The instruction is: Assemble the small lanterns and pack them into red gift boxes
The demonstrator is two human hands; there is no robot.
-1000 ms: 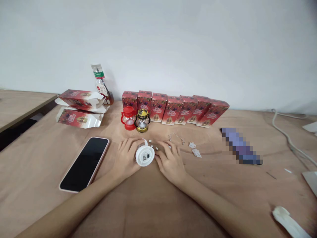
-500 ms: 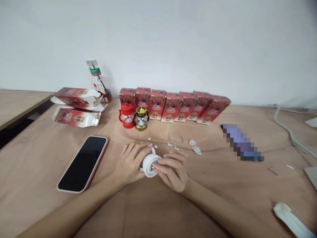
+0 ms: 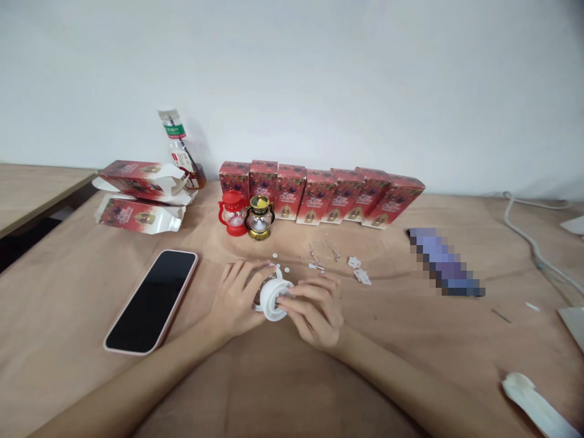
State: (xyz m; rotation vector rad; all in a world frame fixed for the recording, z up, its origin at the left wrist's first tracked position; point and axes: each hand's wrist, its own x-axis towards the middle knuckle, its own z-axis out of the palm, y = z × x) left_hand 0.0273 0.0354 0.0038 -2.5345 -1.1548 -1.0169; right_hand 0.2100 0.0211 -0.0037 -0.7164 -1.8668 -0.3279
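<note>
We're clamping our L hand round a white lantern, lower ctr of frame, our R hand touching its open end, pinching or not we can't tell, red lantern standing mid-frame, phone lying lower L.

Counts: seven standing red boxes, at least two opened boxes, one bottle, one black-screened phone, one pixelated object. Also one red lantern, one gold-and-black lantern, one white piece; hands, two.
</note>
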